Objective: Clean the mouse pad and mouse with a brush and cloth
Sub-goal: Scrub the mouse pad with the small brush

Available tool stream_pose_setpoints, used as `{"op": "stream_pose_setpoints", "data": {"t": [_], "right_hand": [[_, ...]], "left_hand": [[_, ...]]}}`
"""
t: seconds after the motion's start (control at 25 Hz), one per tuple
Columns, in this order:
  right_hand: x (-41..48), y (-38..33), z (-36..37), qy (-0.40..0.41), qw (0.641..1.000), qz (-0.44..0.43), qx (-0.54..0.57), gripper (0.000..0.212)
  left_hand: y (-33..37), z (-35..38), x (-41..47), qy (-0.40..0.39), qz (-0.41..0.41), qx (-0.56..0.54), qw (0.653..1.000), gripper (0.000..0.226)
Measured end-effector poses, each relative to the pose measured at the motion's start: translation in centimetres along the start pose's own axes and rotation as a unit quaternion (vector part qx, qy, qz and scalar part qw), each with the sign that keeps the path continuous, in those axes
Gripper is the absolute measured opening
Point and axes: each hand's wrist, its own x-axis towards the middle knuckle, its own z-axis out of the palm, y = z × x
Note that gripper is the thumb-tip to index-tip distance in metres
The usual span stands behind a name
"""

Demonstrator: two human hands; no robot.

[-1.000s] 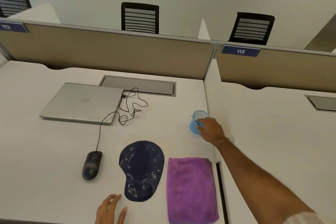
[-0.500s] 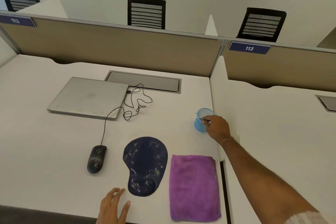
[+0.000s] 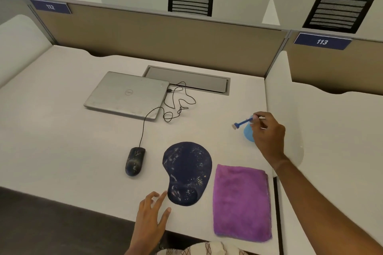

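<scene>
Beside the blue cup, the right hand pinches a brush; left hand spread near the mouse pad.

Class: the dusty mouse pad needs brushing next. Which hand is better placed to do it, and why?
The right hand: it holds the blue brush. The left hand is open, fingertips beside the mouse pad, placed to steady it.

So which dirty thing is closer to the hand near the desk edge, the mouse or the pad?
The mouse pad; the left hand almost touches its wrist rest, while the mouse sits farther away.
</scene>
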Motion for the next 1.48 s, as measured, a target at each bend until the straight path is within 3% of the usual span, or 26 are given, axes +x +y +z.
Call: {"op": "stream_pose_setpoints", "data": {"t": [0.2,0.44,0.84,1.08,1.32,1.48], "right_hand": [[-4.9,-1.6,6.3,-0.148,0.976,0.136,0.079,0.007],[-7.0,-1.9,11.5,-0.251,0.953,0.167,0.017,0.005],[-4.9,-0.1,10.1,-0.223,0.952,0.185,-0.094,0.003],[-4.0,-1.6,9.3,-0.183,0.968,0.137,-0.102,0.006],[-5.3,-3.5,12.6,-0.24,0.958,0.136,-0.077,0.004],[-4.3,-1.6,11.2,-0.222,0.953,0.16,-0.128,0.004]], "left_hand": [[-0.7,-0.2,0.1,-0.006,0.019,0.01,1.0,0.073],[-1.7,-0.2,0.1,-0.02,0.036,0.007,0.999,0.069],[-2.0,0.0,0.2,-0.017,0.047,0.01,0.999,0.069],[-2.2,0.3,0.3,-0.022,0.041,0.016,0.999,0.069],[-2.2,0.5,0.3,-0.028,0.034,0.019,0.999,0.065],[-2.1,0.4,0.2,-0.025,0.032,0.022,0.999,0.065]]}}
